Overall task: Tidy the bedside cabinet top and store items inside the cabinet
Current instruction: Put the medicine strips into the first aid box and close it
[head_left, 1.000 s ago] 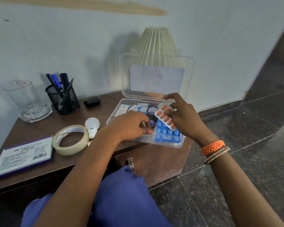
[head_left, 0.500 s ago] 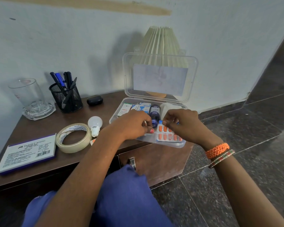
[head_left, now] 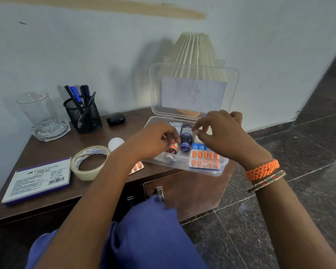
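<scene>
A clear plastic box [head_left: 208, 171] stands open on the brown cabinet top [head_left: 52, 152], its lid [head_left: 194, 88] upright. Inside lie an orange pill strip [head_left: 205, 159] on top of a blue pill strip [head_left: 199, 146], dark bottles [head_left: 186, 134] and small cartons. My left hand [head_left: 153, 141] reaches into the box's left part, its curled fingertips pinching a small orange-labelled vial [head_left: 173, 148]. My right hand [head_left: 221, 136] hovers just above the box with loosely curled fingers and holds nothing. A second orange pill strip [head_left: 137, 167] lies on the cabinet, partly under my left forearm.
Left of the box are a tape roll [head_left: 89, 164], a white bulb [head_left: 115, 143], a stamp-pad box [head_left: 38, 180], a mesh pen holder [head_left: 83, 115], a black case [head_left: 115, 118] and a glass [head_left: 38, 111]. A lamp [head_left: 196, 53] stands behind the lid. A door handle [head_left: 160, 193] shows below.
My right hand laid the orange pill strip into the box over the blue strip, let go and lifted. My left hand stayed in the box's left part.
</scene>
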The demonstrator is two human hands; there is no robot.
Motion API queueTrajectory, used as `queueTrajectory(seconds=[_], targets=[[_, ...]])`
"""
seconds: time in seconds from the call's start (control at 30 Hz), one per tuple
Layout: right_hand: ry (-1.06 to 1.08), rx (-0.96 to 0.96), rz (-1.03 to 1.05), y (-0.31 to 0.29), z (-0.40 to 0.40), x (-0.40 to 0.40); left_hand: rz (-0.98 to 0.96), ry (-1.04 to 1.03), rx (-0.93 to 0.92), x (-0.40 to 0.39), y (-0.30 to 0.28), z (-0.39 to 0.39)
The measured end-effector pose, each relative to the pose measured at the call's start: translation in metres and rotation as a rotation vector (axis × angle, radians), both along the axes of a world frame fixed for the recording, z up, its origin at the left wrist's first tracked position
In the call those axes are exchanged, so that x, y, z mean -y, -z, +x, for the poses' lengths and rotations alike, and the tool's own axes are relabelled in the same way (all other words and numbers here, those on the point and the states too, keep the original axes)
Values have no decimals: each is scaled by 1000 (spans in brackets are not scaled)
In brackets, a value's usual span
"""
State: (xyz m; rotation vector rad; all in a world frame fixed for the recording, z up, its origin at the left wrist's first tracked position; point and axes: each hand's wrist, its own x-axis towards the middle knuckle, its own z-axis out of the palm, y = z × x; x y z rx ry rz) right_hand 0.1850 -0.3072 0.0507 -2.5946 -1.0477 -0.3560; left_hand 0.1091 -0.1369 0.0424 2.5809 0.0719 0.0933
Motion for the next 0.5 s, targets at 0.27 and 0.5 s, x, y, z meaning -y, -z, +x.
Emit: queueTrajectory(seconds=[0.27,0.5], targets=[[-264,-57,158,-31,-25,-64,106,-296,184,-66,-16,-29],[-454,37,-178,-4,-57,-127,192,-343,103,-105,-4,-68]])
